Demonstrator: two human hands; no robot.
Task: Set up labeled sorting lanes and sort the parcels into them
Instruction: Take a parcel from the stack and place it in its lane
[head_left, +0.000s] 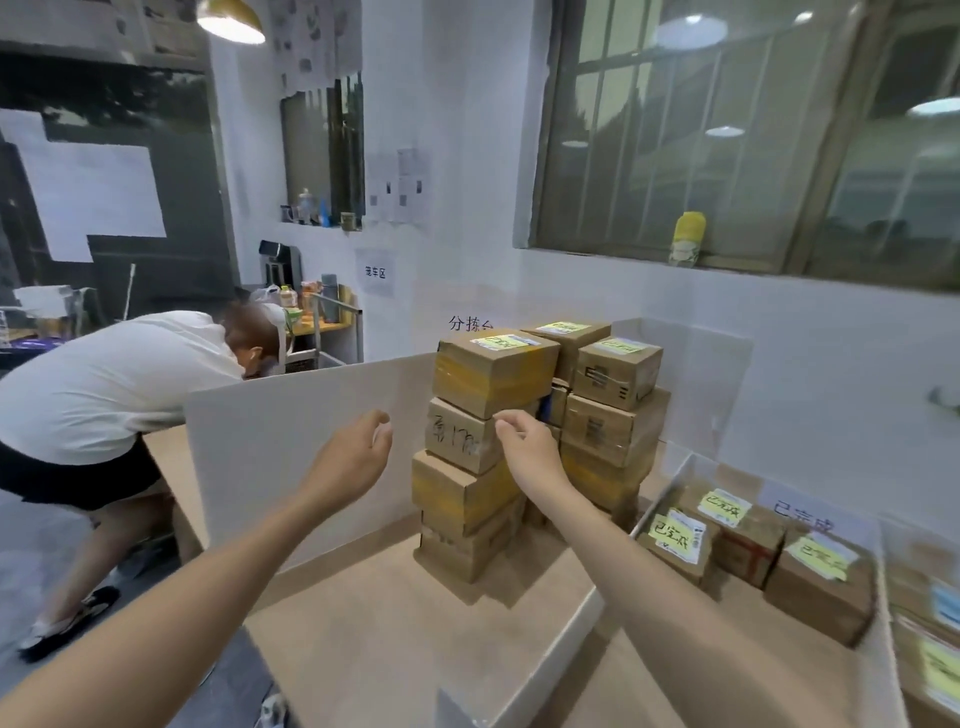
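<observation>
Left hand (358, 457) grip open, holding nothing, near stacked parcels (493, 374) on tabletop (389, 623); right hand (524, 441) curled at handwritten parcel (452, 436) edge, grip unclear.

Both arms outstretched, left hand (358, 453) loosely open, right hand (525, 439) fingers curled

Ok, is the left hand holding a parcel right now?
No, the left hand holds nothing: its fingers hang loosely curled in front of the white divider, with a gap to the parcel stack.
</observation>
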